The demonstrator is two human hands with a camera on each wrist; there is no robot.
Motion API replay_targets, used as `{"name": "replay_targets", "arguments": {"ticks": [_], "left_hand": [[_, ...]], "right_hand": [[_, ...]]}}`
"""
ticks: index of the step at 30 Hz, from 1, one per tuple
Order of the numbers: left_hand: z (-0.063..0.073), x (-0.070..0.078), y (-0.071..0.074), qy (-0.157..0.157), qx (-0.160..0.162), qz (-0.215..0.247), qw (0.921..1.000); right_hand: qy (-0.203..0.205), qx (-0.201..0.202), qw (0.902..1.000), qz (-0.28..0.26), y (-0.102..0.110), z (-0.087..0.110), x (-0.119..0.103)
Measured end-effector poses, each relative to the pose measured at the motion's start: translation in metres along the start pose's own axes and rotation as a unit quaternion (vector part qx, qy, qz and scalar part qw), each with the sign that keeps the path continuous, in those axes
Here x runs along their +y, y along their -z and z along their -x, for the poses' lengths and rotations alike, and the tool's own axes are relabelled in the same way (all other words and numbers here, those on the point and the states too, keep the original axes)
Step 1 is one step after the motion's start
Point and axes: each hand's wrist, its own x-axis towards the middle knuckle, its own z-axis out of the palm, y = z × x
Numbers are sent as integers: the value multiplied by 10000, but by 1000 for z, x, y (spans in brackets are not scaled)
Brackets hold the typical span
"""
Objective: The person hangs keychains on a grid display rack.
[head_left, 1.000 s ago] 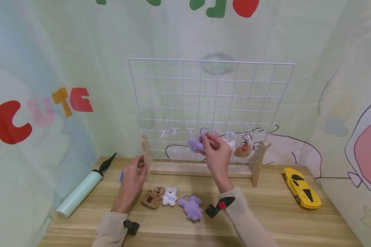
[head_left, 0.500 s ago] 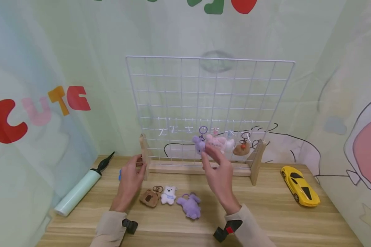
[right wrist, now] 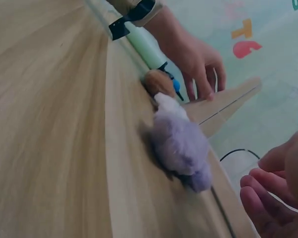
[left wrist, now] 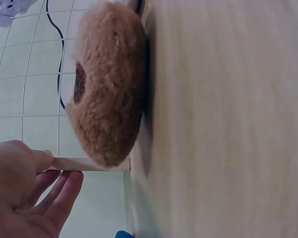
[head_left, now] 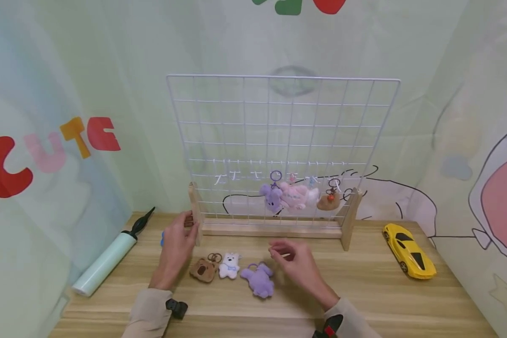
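Note:
My left hand (head_left: 177, 244) holds the left wooden leg (head_left: 195, 209) of a white wire grid rack (head_left: 279, 112), thumb on one side and fingers on the other. On the rack hang a purple plush keychain (head_left: 272, 197), a pink plush keychain (head_left: 293, 195), a white one partly hidden behind it, and a brown one (head_left: 328, 202). Above the table my right hand (head_left: 297, 265) has loosely bent fingers and holds nothing. To its left lie a purple plush keychain (head_left: 259, 280), a white bear keychain (head_left: 230, 265) and a brown bear keychain (head_left: 203, 270), large in the left wrist view.
Bare white hooks (head_left: 235, 175) line the rack's left half. A pale green hand pump (head_left: 110, 263) lies at the table's left. At the right stands a yellow toy car (head_left: 409, 252). Something small and blue (left wrist: 123, 234) is beside my left hand.
My right hand has let go of a purple plush keychain, now hanging on the rack, and has moved down and toward me over the table. My left hand stays on the wooden leg.

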Motion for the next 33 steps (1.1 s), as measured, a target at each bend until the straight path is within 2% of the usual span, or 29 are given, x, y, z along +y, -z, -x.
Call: {"name": "replay_targets", "arguments": {"ticks": [4,7,12,19,24,33], "left_hand": [[-1,0,0,-4,16,-20,10000],[-1,0,1,-1,65,-8,10000],[-1,1,2,32,84,-2,10000],[-2,3,1,117,-4,-37,9999],[-2,4,0,123,7,-30,9999],[-1,3,0,169,2,-75,9998]], "right_hand": [[63,-514,9985,160,-5,-2,12],[76,-719,9968,352,-9,-5,13],[-39,-798,9944,687,-19,-10,7],[-204,-991,9864,1292,-28,-10,1],[-425,-1063,9846,1323,-27,-10,-2],[-517,-1267,9815,1342,-25,-13,-1]]}}
